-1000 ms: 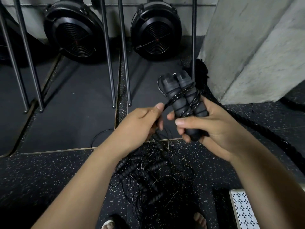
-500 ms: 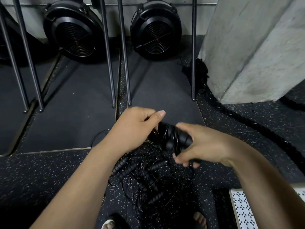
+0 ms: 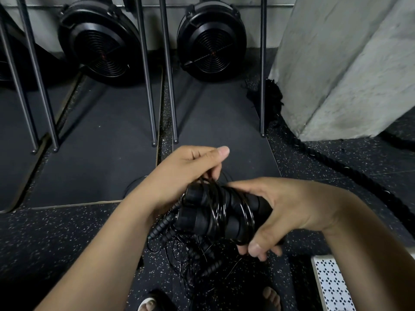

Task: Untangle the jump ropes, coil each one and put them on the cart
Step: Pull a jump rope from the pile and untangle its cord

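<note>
My right hand (image 3: pixel 278 212) grips a pair of black jump rope handles (image 3: pixel 215 212) lying side by side, pointing left, with thin black cord wound around them in several turns. My left hand (image 3: pixel 186 173) is just above the handles' left end, its fingers curled down and pinching the cord there. Below my hands, a tangled pile of black jump ropes (image 3: pixel 197 254) with ribbed handles lies on the speckled floor. The corner of a white perforated cart (image 3: pixel 332 286) shows at the bottom right.
A grey concrete pillar (image 3: pixel 341 70) stands at the right, with a thick black battle rope (image 3: pixel 336 167) running along the floor beside it. Two black fan machines (image 3: pixel 211 39) and several upright metal bars (image 3: pixel 166 70) are ahead on dark mats. My feet are at the bottom edge.
The right hand has lowered the handle pair and turned it from upright to lying sideways. More cord is wound around it. The left hand stayed close, feeding the cord.
</note>
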A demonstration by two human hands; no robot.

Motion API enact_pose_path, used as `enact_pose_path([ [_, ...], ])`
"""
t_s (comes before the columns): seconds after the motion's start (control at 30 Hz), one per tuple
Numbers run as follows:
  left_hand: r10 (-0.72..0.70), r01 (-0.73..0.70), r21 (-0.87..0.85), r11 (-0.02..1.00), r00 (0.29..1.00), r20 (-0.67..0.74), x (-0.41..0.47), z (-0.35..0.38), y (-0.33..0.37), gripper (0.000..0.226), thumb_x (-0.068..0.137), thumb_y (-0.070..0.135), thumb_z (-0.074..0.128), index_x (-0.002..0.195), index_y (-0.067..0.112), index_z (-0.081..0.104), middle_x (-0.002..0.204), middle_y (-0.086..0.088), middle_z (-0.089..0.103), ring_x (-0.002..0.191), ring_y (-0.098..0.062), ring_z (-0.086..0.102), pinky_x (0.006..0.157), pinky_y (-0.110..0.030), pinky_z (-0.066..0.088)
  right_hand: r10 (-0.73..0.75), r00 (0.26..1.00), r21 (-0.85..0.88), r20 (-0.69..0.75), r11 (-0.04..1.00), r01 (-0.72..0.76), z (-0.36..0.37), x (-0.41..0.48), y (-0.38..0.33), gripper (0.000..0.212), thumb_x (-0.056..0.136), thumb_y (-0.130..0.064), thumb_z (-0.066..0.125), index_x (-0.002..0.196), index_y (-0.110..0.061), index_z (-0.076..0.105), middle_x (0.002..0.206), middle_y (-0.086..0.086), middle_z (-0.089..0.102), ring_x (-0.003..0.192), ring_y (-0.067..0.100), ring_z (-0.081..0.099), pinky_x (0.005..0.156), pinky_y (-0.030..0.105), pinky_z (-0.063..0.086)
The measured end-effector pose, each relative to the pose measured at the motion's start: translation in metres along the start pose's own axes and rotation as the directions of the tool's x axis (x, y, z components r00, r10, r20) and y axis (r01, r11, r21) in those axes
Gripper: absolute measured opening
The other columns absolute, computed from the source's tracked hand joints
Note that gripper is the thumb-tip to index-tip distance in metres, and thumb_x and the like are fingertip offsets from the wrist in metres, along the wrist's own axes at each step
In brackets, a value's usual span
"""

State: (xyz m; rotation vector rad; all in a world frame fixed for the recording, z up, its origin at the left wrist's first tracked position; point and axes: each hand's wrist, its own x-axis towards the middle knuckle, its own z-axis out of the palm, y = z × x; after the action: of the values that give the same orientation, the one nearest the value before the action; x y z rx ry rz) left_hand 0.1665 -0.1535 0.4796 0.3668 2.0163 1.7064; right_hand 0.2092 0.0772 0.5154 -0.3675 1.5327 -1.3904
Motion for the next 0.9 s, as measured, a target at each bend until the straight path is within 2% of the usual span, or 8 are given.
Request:
enact_pose_path([
  [0.2,-0.008,-0.02,-0.361,0.932,0.997,-0.076,0.012,0.012,-0.003,0.038,0.106,0.033,0.056,0.075,0.012,0.057,0.061,0.0,0.051,0.052,-0.009,0.049,0.055,-0.02,0.046,-0.218,0.974,0.122,-0.058,0.967,0.224,-0.001,0.008,0.006,0.05,0.087,0.01,0.075,0.132,-0.002,0.056,0.098,0.019,0.074,0.07,0.021,0.07,0.052,0.027,0.053],
  [0.3,0.033,-0.065,-0.184,0.981,0.985,-0.172,0.016,0.017,-0.017,0.029,0.103,0.02,0.061,0.075,0.014,0.065,0.068,-0.013,0.058,0.061,-0.021,0.05,0.059,-0.029,0.039,-0.33,0.931,0.229,-0.157,0.905,0.359,-0.004,0.012,0.008,0.042,0.088,0.007,0.073,0.124,-0.012,0.066,0.098,0.018,0.072,0.07,0.019,0.069,0.053,0.026,0.054],
  [0.37,-0.034,0.024,-0.047,0.999,0.978,-0.205,0.015,0.02,-0.017,0.037,0.1,0.034,0.052,0.069,0.017,0.063,0.068,-0.02,0.053,0.06,-0.023,0.04,0.055,-0.033,0.028,-0.361,0.886,0.224,-0.289,0.875,0.43,-0.006,0.014,0.008,0.037,0.089,0.004,0.075,0.122,-0.011,0.067,0.1,0.02,0.07,0.073,0.02,0.066,0.055,0.028,0.053],
  [0.43,-0.064,0.078,0.065,0.995,0.979,-0.196,0.015,0.022,-0.013,0.052,0.104,0.05,0.048,0.064,0.022,0.064,0.063,-0.012,0.05,0.053,-0.02,0.039,0.054,-0.034,0.026,-0.334,0.834,0.186,-0.439,0.874,0.448,-0.009,0.017,0.007,0.041,0.087,0.0,0.079,0.125,-0.006,0.065,0.103,0.022,0.069,0.076,0.021,0.064,0.056,0.029,0.05],
  [0.53,-0.037,0.082,0.272,0.959,0.985,-0.167,0.014,0.022,-0.011,0.059,0.11,0.056,0.044,0.071,0.02,0.069,0.053,0.008,0.049,0.046,-0.009,0.041,0.051,-0.027,0.03,-0.192,0.727,0.153,-0.659,0.912,0.38,-0.014,0.022,0.011,0.05,0.085,0.0,0.082,0.131,-0.005,0.063,0.104,0.017,0.073,0.079,0.023,0.067,0.057,0.031,0.052],
  [0.7,0.056,0.022,0.49,0.872,0.988,-0.145,0.012,0.02,-0.016,0.052,0.106,0.053,0.054,0.074,0.015,0.064,0.048,0.008,0.046,0.046,-0.006,0.04,0.053,-0.031,0.034,-0.081,0.53,-0.023,-0.844,0.993,0.116,-0.025,0.025,0.025,0.051,0.085,0.002,0.086,0.122,-0.016,0.055,0.092,0.005,0.08,0.075,0.029,0.078,0.064,0.041,0.062],
  [0.8,0.09,-0.002,0.528,0.849,0.986,-0.142,0.011,0.017,-0.011,0.049,0.104,0.054,0.058,0.071,0.019,0.068,0.045,0.01,0.048,0.043,-0.006,0.041,0.051,-0.028,0.034,-0.031,0.609,-0.094,-0.792,0.993,-0.073,-0.025,0.025,0.027,0.049,0.085,0.0,0.086,0.118,-0.021,0.058,0.093,0.009,0.08,0.079,0.033,0.08,0.064,0.038,0.062],
  [0.9,0.138,-0.03,0.46,0.888,0.969,-0.205,0.011,0.011,-0.01,0.056,0.102,0.063,0.056,0.072,0.019,0.073,0.055,0.003,0.063,0.051,-0.014,0.058,0.058,-0.032,0.049,0.066,0.746,-0.139,-0.663,0.968,-0.209,-0.018,0.023,0.025,0.047,0.085,0.001,0.086,0.119,-0.018,0.06,0.096,0.012,0.08,0.083,0.038,0.08,0.063,0.036,0.06],
])
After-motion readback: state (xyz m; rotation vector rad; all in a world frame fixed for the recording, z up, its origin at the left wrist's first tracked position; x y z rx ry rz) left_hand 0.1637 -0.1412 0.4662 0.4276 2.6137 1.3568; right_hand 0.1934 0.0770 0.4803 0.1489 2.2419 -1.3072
